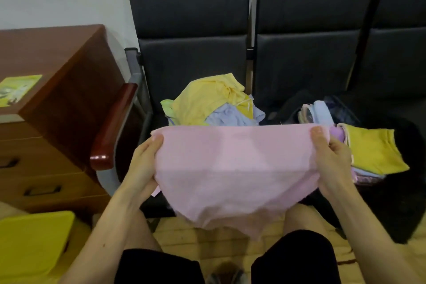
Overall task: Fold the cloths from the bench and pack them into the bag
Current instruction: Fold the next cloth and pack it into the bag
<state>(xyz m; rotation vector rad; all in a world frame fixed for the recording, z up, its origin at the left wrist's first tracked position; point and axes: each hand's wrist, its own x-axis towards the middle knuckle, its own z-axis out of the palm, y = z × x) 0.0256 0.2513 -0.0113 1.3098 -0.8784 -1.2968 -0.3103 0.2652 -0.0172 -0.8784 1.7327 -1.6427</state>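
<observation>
In front of the bench: pink cloth mid-fold, held up.
Left hand and right hand each pinch a top corner; next, judged: bring corners together squarely.

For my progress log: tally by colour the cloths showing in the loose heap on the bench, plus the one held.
pink cloth, held: 1
yellow cloth: 1
green cloth: 1
lavender cloth: 1
Total: 4 showing; others may lie hidden.

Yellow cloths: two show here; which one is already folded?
The darker yellow cloth on the right, lying flat atop the folded stack. The paler yellow cloth sits crumpled on the loose pile behind the pink cloth.
</observation>
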